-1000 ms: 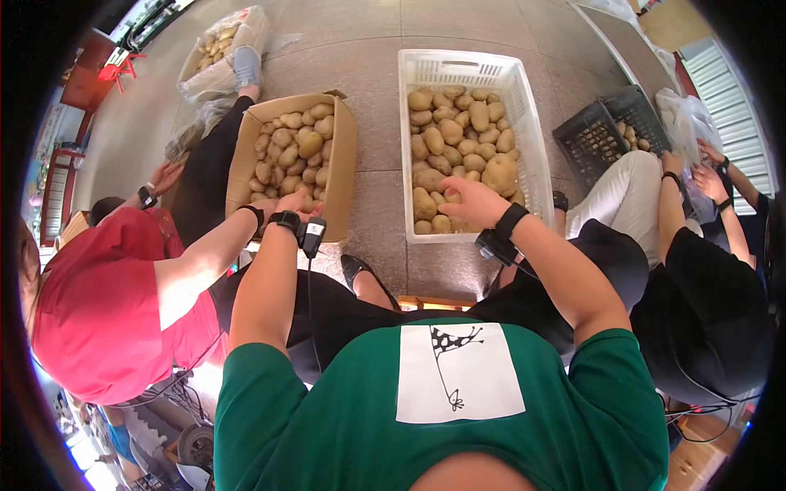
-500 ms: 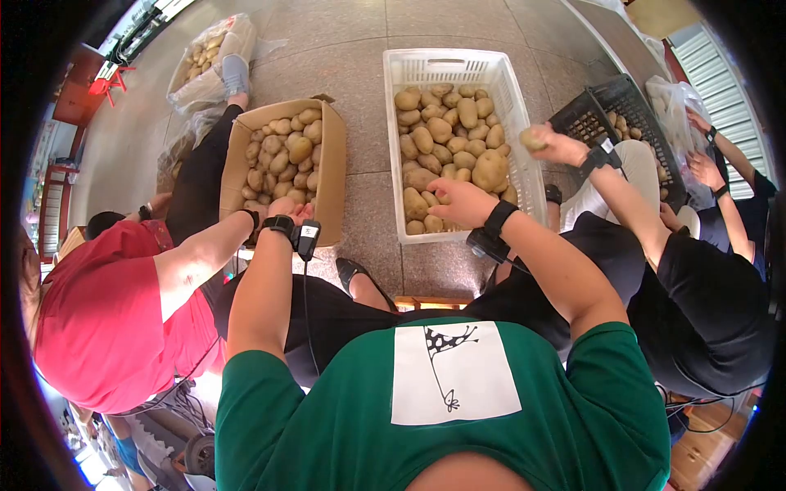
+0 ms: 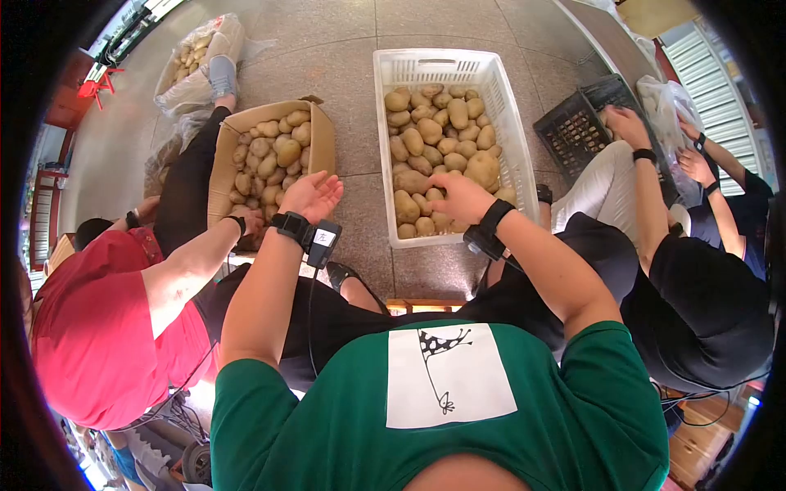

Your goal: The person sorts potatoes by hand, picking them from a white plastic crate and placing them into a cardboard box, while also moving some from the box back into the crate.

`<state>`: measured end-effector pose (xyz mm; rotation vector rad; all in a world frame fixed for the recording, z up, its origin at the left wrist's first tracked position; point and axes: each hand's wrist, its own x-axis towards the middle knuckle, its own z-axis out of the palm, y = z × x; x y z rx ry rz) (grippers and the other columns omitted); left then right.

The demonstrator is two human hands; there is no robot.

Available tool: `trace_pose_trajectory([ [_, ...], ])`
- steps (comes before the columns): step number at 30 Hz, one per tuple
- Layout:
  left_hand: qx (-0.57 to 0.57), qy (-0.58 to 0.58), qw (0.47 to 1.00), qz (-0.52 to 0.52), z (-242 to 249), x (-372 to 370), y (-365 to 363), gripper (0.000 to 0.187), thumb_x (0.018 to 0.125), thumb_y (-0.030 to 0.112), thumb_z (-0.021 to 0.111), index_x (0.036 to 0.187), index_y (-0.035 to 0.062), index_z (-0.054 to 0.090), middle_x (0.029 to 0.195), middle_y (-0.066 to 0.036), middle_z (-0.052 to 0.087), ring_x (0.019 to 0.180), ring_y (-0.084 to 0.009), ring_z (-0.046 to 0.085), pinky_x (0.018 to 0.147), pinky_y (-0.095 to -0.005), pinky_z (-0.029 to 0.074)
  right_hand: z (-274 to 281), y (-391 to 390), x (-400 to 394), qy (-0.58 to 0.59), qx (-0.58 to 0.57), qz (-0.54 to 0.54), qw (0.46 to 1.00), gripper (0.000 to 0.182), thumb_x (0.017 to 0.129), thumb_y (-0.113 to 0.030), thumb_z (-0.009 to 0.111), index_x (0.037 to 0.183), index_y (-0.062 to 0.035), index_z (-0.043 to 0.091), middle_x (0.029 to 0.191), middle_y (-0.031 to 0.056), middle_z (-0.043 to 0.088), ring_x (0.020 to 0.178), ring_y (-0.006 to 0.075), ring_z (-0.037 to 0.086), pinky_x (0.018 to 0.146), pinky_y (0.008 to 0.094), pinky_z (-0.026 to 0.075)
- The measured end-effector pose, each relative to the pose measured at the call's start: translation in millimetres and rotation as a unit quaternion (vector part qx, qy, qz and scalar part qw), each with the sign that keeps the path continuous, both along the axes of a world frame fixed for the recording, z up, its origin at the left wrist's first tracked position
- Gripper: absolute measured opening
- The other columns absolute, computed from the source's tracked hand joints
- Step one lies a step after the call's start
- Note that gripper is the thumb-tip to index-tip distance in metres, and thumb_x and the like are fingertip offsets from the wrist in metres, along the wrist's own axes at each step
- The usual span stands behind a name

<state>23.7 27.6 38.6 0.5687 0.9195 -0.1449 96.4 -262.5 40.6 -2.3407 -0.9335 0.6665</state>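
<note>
My left hand (image 3: 313, 196) is palm up with its fingers loosely spread and nothing in it, at the right edge of the cardboard box (image 3: 322, 147). That box holds many potatoes (image 3: 266, 155). My right hand (image 3: 463, 199) reaches into the white plastic crate (image 3: 521, 155), its fingers and thumb curved around a potato (image 3: 435, 195) near the front. Much of that potato is hidden by the hand. More potatoes (image 3: 447, 146) of mixed sizes lie in the crate, with a large one (image 3: 483, 168) just beyond my right hand.
At left, a person in red has a hand (image 3: 250, 219) at the cardboard box's near corner. At right, another person's hand (image 3: 627, 127) is over a black crate (image 3: 569, 127). A plastic-lined box of potatoes (image 3: 190, 61) stands at the far left.
My left hand has moved up and right from the cardboard box's front edge and turned palm up. My right hand stays in the white crate. The neighbour's hand at right has moved a potato to the black crate.
</note>
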Motion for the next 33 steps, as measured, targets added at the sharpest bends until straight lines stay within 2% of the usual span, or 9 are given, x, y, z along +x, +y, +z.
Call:
trace_pose_trajectory([
  [4, 0.014, -0.006, 1.0, -0.007, 2.7, 3.3, -2.2, 0.021, 0.085, 0.009, 0.045, 0.102, -0.0009, 0.037, 0.095, -0.013, 0.044, 0.087, -0.0245, 0.046, 0.077, -0.0331, 0.045, 1.6, -12.3, 17.4, -0.068, -0.026, -0.055, 0.996, 0.045, 0.071, -0.02, 0.058, 0.109, -0.0005, 0.047, 0.11, 0.0206, 0.047, 0.104, 0.0328, 0.045, 0.087, 0.0368, 0.038],
  [6, 0.015, -0.005, 1.0, -0.008, 1.9, 3.9, -2.4, 0.022, 0.085, 0.01, 0.045, 0.103, -0.0009, 0.037, 0.095, -0.013, 0.044, 0.087, -0.0244, 0.046, 0.078, -0.0331, 0.045, -16.3, -24.5, 34.8, -0.143, -0.068, -0.128, 0.979, 0.047, 0.07, -0.021, 0.057, 0.112, -0.0022, 0.046, 0.115, 0.0198, 0.043, 0.107, 0.0333, 0.042, 0.089, 0.037, 0.037],
  [7, 0.016, -0.005, 1.0, -0.009, 3.0, 4.1, -3.0, 0.023, 0.085, 0.01, 0.045, 0.104, -0.0009, 0.037, 0.096, -0.014, 0.045, 0.087, -0.0244, 0.046, 0.078, -0.0332, 0.045, -19.3, -29.6, 39.6, -0.142, -0.068, -0.127, 0.979, 0.047, 0.07, -0.021, 0.057, 0.112, -0.0022, 0.046, 0.115, 0.0198, 0.043, 0.107, 0.0333, 0.042, 0.089, 0.037, 0.037],
  [9, 0.019, 0.004, 1.0, -0.01, 4.7, 5.0, -5.2, 0.02, 0.085, 0.01, 0.046, 0.1, -0.0011, 0.041, 0.094, -0.013, 0.047, 0.086, -0.0231, 0.047, 0.078, -0.0326, 0.045, -25.7, -40.0, 49.0, -0.155, -0.124, -0.2, 0.96, 0.05, 0.07, -0.021, 0.058, 0.115, -0.0035, 0.043, 0.118, 0.0193, 0.04, 0.109, 0.034, 0.04, 0.09, 0.0372, 0.036],
  [10, 0.021, 0.012, 1.0, -0.011, 6.7, 5.4, -6.6, 0.017, 0.085, 0.011, 0.048, 0.097, -0.0013, 0.044, 0.092, -0.012, 0.049, 0.085, -0.0217, 0.048, 0.078, -0.032, 0.045, -30.4, -43.9, 53.9, -0.132, -0.145, -0.215, 0.957, 0.057, 0.069, -0.019, 0.06, 0.119, -0.0052, 0.038, 0.121, 0.0194, 0.037, 0.108, 0.0353, 0.04, 0.092, 0.0372, 0.035],
  [13, 0.019, 0.006, 1.0, -0.022, 10.6, 5.8, -7.9, 0.019, 0.085, 0.011, 0.047, 0.098, -0.0013, 0.043, 0.093, -0.012, 0.048, 0.085, -0.0212, 0.048, 0.078, -0.0316, 0.045, -44.6, -51.5, 60.8, -0.07, -0.144, -0.208, 0.965, 0.063, 0.067, -0.018, 0.062, 0.122, -0.0063, 0.033, 0.122, 0.0204, 0.035, 0.107, 0.0358, 0.041, 0.092, 0.0374, 0.036],
  [16, 0.025, 0.004, 0.999, -0.026, 10.7, 6.1, -7.7, 0.019, 0.085, 0.011, 0.047, 0.099, -0.0011, 0.043, 0.094, -0.011, 0.048, 0.085, -0.0208, 0.048, 0.077, -0.0312, 0.045, -51.5, -49.3, 60.7, -0.086, -0.147, -0.214, 0.962, 0.07, 0.065, -0.019, 0.065, 0.124, -0.0073, 0.03, 0.121, 0.0205, 0.033, 0.107, 0.0353, 0.042, 0.091, 0.0372, 0.037],
  [22, 0.018, 0.01, 1.0, -0.024, 7.8, 6.8, -6.5, 0.02, 0.085, 0.012, 0.047, 0.1, -0.0004, 0.043, 0.094, -0.011, 0.047, 0.086, -0.0205, 0.048, 0.077, -0.031, 0.045, -40.5, -39.0, 58.1, -0.079, -0.209, -0.212, 0.951, 0.074, 0.059, -0.023, 0.072, 0.118, -0.0072, 0.032, 0.118, 0.0195, 0.031, 0.103, 0.0342, 0.045, 0.087, 0.0374, 0.041],
  [33, 0.028, -0.003, 0.999, -0.032, 2.5, 5.3, -5.5, 0.024, 0.085, 0.012, 0.048, 0.105, 0.0005, 0.041, 0.096, -0.012, 0.046, 0.087, -0.0236, 0.046, 0.078, -0.033, 0.044, -29.2, -30.3, 55.9, -0.047, -0.194, -0.2, 0.959, 0.078, 0.054, -0.025, 0.075, 0.118, -0.0089, 0.033, 0.118, 0.0198, 0.032, 0.102, 0.0346, 0.047, 0.087, 0.0374, 0.041],
])
